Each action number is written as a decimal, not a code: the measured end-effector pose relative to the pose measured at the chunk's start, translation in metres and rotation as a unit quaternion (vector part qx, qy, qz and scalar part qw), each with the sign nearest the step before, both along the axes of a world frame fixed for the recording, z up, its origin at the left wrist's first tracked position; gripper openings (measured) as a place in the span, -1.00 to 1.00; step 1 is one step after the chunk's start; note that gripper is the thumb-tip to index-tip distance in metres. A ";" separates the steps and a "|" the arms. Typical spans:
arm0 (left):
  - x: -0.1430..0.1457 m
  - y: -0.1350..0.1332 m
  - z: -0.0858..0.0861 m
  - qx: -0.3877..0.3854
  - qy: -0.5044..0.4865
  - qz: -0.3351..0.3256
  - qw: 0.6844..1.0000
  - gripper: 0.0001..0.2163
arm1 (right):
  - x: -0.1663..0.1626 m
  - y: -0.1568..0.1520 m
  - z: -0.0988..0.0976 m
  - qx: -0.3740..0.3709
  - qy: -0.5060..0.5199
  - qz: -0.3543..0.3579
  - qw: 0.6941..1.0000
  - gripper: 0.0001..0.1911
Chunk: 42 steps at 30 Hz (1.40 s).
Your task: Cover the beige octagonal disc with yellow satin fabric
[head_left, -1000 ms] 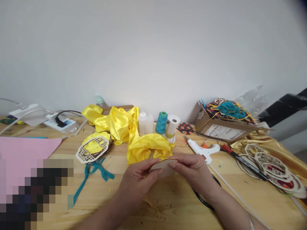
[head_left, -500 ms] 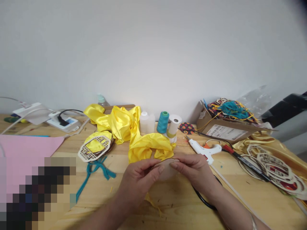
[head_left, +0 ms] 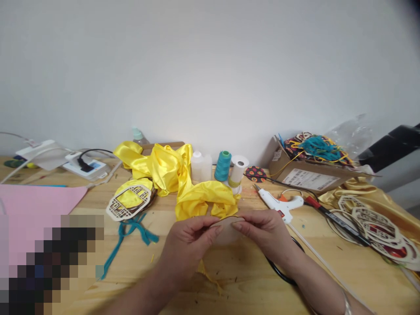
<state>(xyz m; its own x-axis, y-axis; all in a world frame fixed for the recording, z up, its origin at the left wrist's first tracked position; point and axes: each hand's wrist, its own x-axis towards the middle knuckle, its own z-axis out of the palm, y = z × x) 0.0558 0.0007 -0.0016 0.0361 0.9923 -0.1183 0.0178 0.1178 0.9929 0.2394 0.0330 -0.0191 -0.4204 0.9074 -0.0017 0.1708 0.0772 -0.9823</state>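
Left hand [head_left: 187,245] and right hand [head_left: 264,234] pinching a flat round tan wooden piece [head_left: 227,232] with bent fingers, brown cardboard box [head_left: 305,175] full of tangled teal and yellow yarn [head_left: 316,148]

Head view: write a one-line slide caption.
Left hand and right hand pinch a beige disc above a wooden table, yellow satin behind it, glue gun nearby.

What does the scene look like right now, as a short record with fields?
left hand: pinches left edge of disc
right hand: pinches disc's right edge
disc: round, tan, held over table
behind disc: yellow satin
right of hands: glue gun, box
back row: teal spool, white spool
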 end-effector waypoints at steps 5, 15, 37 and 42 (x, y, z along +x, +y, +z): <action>-0.001 -0.002 -0.001 -0.004 0.011 0.010 1.000 -0.90 | 0.000 -0.001 0.001 0.004 0.004 0.003 1.000 -0.76; -0.002 -0.003 -0.008 -0.009 -0.007 0.010 1.000 -0.85 | 0.001 -0.001 0.000 0.016 -0.001 0.019 1.000 -0.76; -0.004 -0.002 0.001 -0.036 0.003 -0.028 0.999 -0.88 | -0.001 -0.003 0.003 0.043 0.002 0.029 0.999 -0.77; -0.004 -0.002 0.002 -0.035 0.022 -0.032 0.999 -0.91 | -0.001 -0.003 0.004 0.036 -0.018 0.034 0.999 -0.76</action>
